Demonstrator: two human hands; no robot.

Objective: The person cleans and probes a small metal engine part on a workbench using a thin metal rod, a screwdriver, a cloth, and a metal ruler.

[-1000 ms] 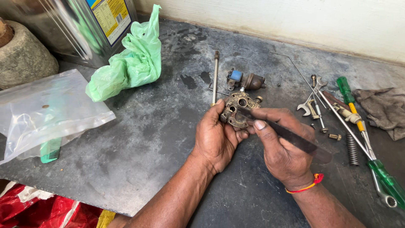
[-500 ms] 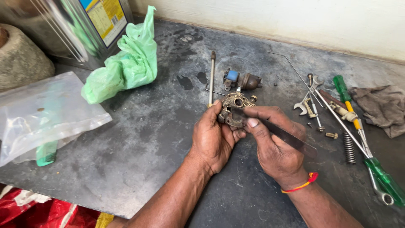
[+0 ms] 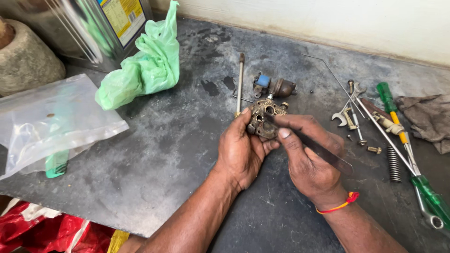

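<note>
My left hand (image 3: 243, 150) grips a small, grimy brass-coloured metal part with round ports (image 3: 264, 118), held just above the dark slab. My right hand (image 3: 307, 157) pinches a thin flat dark metal blade (image 3: 323, 152) whose tip rests on the top face of that part. A red and orange thread sits around my right wrist. My fingers hide the underside of the part.
A long rod (image 3: 240, 84) and a blue-capped fitting (image 3: 274, 86) lie just beyond my hands. To the right lie green-handled screwdrivers (image 3: 424, 187), a spring (image 3: 393, 164), spanners, bolts and a grey rag (image 3: 429, 119). At left are a green bag (image 3: 145, 70), a clear bag (image 3: 47, 122), a tin and a stone.
Both hands and the part stay together with almost no movement; the blade tip shifts slightly over the part's face. The view has drifted a little.
</note>
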